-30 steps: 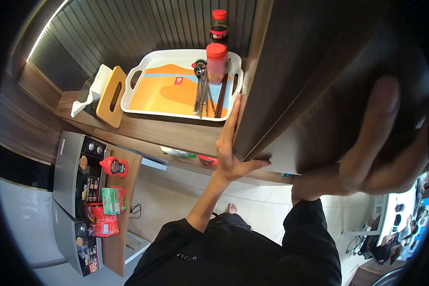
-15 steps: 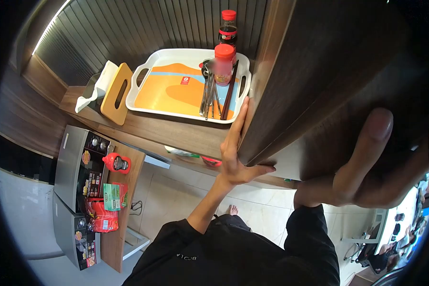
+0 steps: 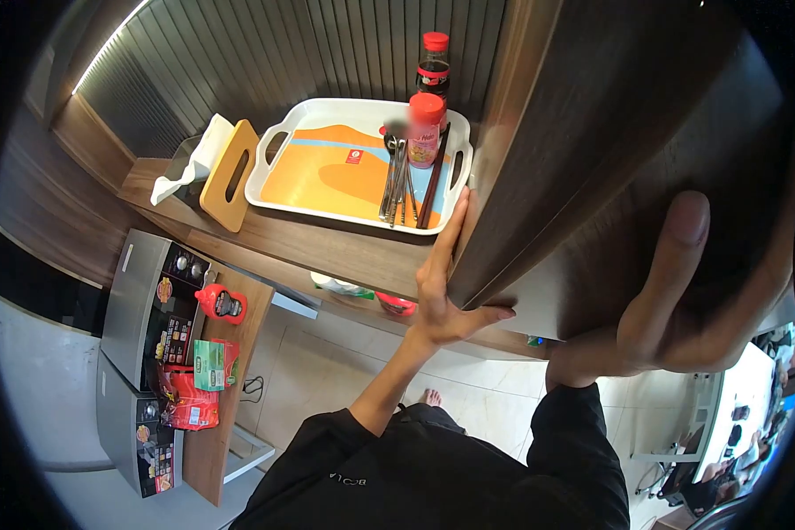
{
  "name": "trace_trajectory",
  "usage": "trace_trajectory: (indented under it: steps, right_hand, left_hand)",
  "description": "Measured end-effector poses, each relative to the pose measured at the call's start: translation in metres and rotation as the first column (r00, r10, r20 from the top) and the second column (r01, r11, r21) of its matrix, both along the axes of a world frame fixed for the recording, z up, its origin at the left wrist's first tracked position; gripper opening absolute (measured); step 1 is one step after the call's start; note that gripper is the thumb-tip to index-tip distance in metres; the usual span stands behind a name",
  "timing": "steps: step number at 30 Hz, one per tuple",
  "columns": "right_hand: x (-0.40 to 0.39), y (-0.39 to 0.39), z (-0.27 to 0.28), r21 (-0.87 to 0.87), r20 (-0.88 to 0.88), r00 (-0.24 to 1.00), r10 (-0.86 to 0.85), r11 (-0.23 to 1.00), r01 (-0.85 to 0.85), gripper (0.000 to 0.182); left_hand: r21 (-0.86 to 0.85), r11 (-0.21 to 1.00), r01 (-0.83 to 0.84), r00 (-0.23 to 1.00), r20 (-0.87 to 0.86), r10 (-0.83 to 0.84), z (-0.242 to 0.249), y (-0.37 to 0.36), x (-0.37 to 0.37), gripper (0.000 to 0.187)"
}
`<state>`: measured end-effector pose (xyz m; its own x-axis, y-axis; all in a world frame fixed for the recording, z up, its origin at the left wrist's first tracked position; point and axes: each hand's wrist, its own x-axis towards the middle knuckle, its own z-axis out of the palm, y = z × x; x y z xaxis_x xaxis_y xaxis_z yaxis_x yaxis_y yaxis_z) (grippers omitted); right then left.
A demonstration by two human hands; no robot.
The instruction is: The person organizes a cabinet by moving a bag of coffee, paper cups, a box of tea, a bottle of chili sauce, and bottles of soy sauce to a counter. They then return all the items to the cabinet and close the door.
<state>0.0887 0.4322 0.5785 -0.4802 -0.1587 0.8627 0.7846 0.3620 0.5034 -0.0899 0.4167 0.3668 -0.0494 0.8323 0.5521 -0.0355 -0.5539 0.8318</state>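
My left hand (image 3: 440,305) presses on the lower front edge of a dark wooden cabinet panel (image 3: 539,177). Its index finger is stretched along the panel's left face and its thumb points right, spread apart. On the panel's right side my right hand (image 3: 671,309) lies with thumb up and fingers extended; part of it is in shadow. Beside my left fingertip sits a white tray (image 3: 314,110) with an orange and blue pattern. It carries spoons (image 3: 397,181), dark chopsticks (image 3: 433,181) and a red-capped pink jar (image 3: 424,132). Behind the jar stands a dark sauce bottle (image 3: 434,66).
Left of the tray are a yellow cutting board (image 3: 230,177) and a tissue box (image 3: 178,177). Lower left, a wooden side table (image 3: 216,459) holds a red bottle (image 3: 221,303), a green box (image 3: 210,364) and red packets (image 3: 190,402). Two grey appliances (image 3: 132,300) stand alongside.
The view has shifted slightly, so the tray and shelf appear a little lower and farther right. Both hands keep nearly the same place on the panel.
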Motion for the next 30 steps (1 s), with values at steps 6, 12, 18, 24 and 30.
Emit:
trace_trajectory:
  steps: [6, 12, 18, 24, 30]
  right_hand:
    - [0.009, -0.001, 0.006, 0.026, -0.056, 0.997, 0.047, 0.999, -0.045, 0.057]
    - [-0.01, -0.004, 0.007, 0.043, -0.081, 0.989, 0.124, 0.992, -0.121, 0.048]
    - [-0.031, -0.019, -0.003, -0.005, -0.257, 0.958, 0.128, 0.991, -0.134, 0.046]
    - [-0.035, -0.03, -0.097, -0.181, -0.467, 0.884, -0.015, 0.98, -0.08, 0.038]
    - [-0.011, -0.031, -0.216, -0.26, -0.394, 0.913, -0.105, 0.966, -0.001, 0.034]
  left_hand:
    - [0.023, 0.999, -0.034, 0.999, -0.007, 0.034, -0.003, 0.001, 0.0, 0.126]
    - [0.041, 0.998, -0.044, 0.999, 0.006, 0.044, -0.007, 0.007, 0.001, 0.126]
    - [-0.019, 0.988, 0.151, 0.982, 0.12, -0.147, -0.003, 0.004, -0.001, 0.135]
    - [-0.032, 0.975, 0.219, 0.975, -0.024, -0.22, -0.013, 0.001, -0.013, 0.137]
    - [-0.028, 0.972, 0.233, 0.972, -0.007, -0.233, -0.024, 0.004, -0.013, 0.13]
